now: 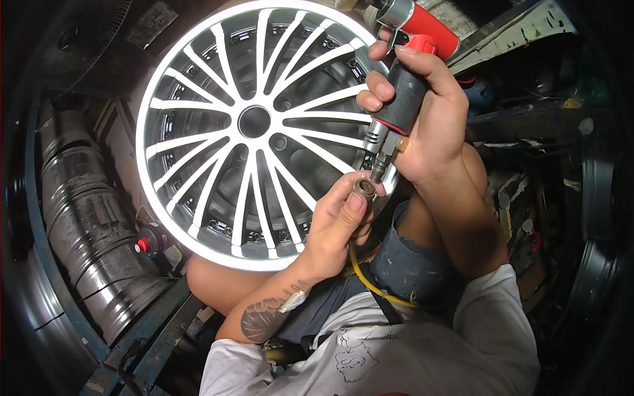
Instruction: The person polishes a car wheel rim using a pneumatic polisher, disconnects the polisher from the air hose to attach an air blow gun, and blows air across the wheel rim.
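Observation:
My right hand (436, 105) is wrapped round the black textured grip of a red pistol-grip air tool (432, 33). The tool's head runs past the top of the view, so its working end is only partly seen. From the bottom of the grip sticks a metal air inlet fitting (382, 160). Just below it, my left hand (340, 214) pinches a metal hose coupler (363, 190), its round mouth facing up. Fitting and coupler are very close; whether they touch I cannot tell. A yellow air hose (362, 274) trails down from beneath my left hand.
A large multi-spoke alloy wheel (254, 148) with white spoke faces and rim lies in front of my knees. To the left are a dark ribbed metal drum (96, 218), a blue metal frame (56, 264) and a dark container with a red cap (142, 245). Other rims (598, 284) stand at right.

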The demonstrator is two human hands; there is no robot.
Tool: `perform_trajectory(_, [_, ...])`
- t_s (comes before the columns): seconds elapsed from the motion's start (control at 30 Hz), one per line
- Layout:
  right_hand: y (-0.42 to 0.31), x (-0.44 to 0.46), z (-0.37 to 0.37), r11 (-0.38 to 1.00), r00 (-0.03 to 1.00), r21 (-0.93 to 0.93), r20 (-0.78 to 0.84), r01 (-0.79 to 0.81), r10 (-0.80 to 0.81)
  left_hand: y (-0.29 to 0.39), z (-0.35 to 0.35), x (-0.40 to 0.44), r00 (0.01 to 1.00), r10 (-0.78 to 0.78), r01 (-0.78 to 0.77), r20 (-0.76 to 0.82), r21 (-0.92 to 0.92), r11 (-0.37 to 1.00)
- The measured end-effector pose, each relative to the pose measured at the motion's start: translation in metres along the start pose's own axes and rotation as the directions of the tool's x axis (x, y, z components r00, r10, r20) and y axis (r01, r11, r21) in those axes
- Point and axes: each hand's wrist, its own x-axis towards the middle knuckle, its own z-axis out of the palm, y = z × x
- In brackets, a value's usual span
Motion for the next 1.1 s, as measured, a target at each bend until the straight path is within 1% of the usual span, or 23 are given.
perform_trajectory(0.1, [0.001, -0.001, 0.002, 1.000, 1.000, -0.004, 0.008, -0.013, 0.013, 0.000, 0.003, -0.002, 1.000, 0.009, -0.008, -0.002, 0.072, 0.997])
perform_trajectory(0.17, [0.002, -0.002, 0.004, 1.000, 1.000, -0.020, 0.002, -0.018, 0.018, 0.000, 0.005, -0.003, 1.000, -0.007, 0.008, -0.017, 0.096, 0.995])
perform_trajectory(0.3, [0.002, -0.004, 0.005, 0.997, 0.999, -0.070, 0.050, -0.017, 0.021, -0.001, 0.005, -0.003, 1.000, -0.004, 0.006, -0.025, 0.110, 0.994])
perform_trajectory(0.37, [0.000, -0.005, 0.006, 0.996, 0.997, -0.089, 0.082, -0.003, 0.010, -0.006, -0.001, -0.003, 0.999, -0.009, 0.010, 0.039, -0.023, 1.000])
perform_trajectory(0.4, [-0.001, -0.005, 0.005, 0.998, 0.988, -0.066, 0.152, -0.013, 0.023, -0.009, -0.003, -0.003, 0.997, -0.008, 0.015, 0.071, -0.089, 0.996])
perform_trajectory(0.5, [-0.005, -0.006, 0.000, 0.999, 0.947, -0.029, 0.318, -0.034, 0.042, -0.015, -0.007, -0.003, 0.995, 0.041, -0.032, 0.096, -0.095, 0.995])
perform_trajectory(0.6, [-0.009, -0.007, -0.001, 0.999, 0.919, -0.019, 0.391, -0.044, 0.048, -0.024, -0.012, 0.000, 0.985, 0.138, -0.139, 0.106, 0.004, 0.990])
perform_trajectory(0.63, [-0.010, -0.007, -0.001, 0.998, 0.912, 0.005, 0.406, -0.062, 0.055, -0.024, -0.013, 0.000, 0.982, 0.145, -0.145, 0.124, -0.005, 0.989])
perform_trajectory(0.73, [-0.013, -0.007, 0.000, 0.988, 0.916, 0.065, 0.389, -0.137, 0.101, -0.025, -0.016, 0.000, 0.973, 0.164, -0.162, 0.162, -0.024, 0.986])
perform_trajectory(0.8, [-0.014, -0.010, 0.004, 0.978, 0.941, 0.093, 0.304, -0.188, 0.152, -0.032, -0.021, -0.003, 0.970, 0.174, -0.170, 0.173, -0.033, 0.985])
perform_trajectory(0.83, [-0.014, -0.012, 0.005, 0.972, 0.940, 0.105, 0.295, -0.211, 0.172, -0.039, -0.023, -0.005, 0.974, 0.186, -0.184, 0.133, -0.029, 0.983])
perform_trajectory(0.87, [-0.014, -0.011, 0.005, 0.976, 0.933, 0.085, 0.321, -0.202, 0.165, -0.039, -0.026, -0.005, 0.965, 0.199, -0.196, 0.170, -0.037, 0.980])
perform_trajectory(0.93, [-0.015, -0.014, 0.007, 0.956, 0.917, 0.131, 0.342, -0.263, 0.205, -0.041, -0.028, -0.005, 0.954, 0.237, -0.244, 0.185, 0.017, 0.970])
perform_trajectory(1.03, [-0.017, -0.018, 0.008, 0.954, 0.906, 0.125, 0.366, -0.274, 0.213, -0.040, -0.022, -0.004, 0.940, 0.281, -0.286, 0.192, -0.002, 0.958])
perform_trajectory(1.1, [-0.017, -0.021, 0.008, 0.958, 0.903, 0.126, 0.384, -0.257, 0.192, -0.039, -0.018, -0.006, 0.950, 0.256, -0.259, 0.178, -0.003, 0.966])
